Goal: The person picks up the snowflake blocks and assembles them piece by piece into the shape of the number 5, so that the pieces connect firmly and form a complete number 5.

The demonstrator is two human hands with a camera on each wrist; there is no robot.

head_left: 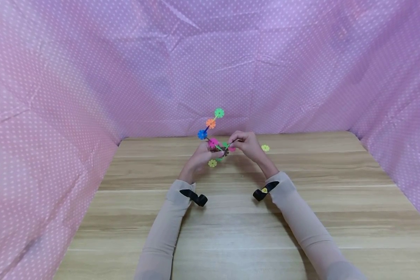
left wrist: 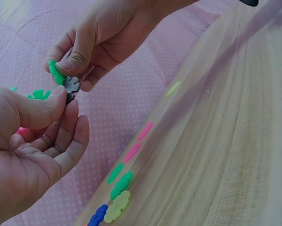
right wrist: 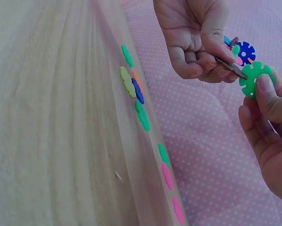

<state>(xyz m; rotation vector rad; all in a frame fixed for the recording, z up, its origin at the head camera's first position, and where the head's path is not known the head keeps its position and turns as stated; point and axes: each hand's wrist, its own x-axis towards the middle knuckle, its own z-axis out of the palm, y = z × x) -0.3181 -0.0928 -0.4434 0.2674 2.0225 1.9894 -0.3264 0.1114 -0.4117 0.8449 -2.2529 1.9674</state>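
My left hand [head_left: 202, 156] grips a chain of slotted plastic snowflake discs joined edge to edge. Up from that hand, the chain runs through a pink disc [head_left: 213, 143], a blue disc [head_left: 202, 134] and an orange disc [head_left: 210, 123] to a light green disc [head_left: 219, 113]. A dark brown disc [head_left: 225, 152] sits at the left thumb and fingertips. Between thumb and fingers, my right hand [head_left: 249, 144] pinches a green disc [right wrist: 256, 79]. Its edge meets the dark disc's edge in the right wrist view. The left fingers partly hide the chain.
Loose discs lie along the table's far edge: a yellow disc [head_left: 265, 148] to the right, another yellow disc [head_left: 212, 163] below the hands, pink discs [left wrist: 145, 131], green discs [left wrist: 122, 185] and a blue disc [left wrist: 98, 215]. Pink dotted cloth [head_left: 231, 77] hangs behind the wooden table [head_left: 231, 233].
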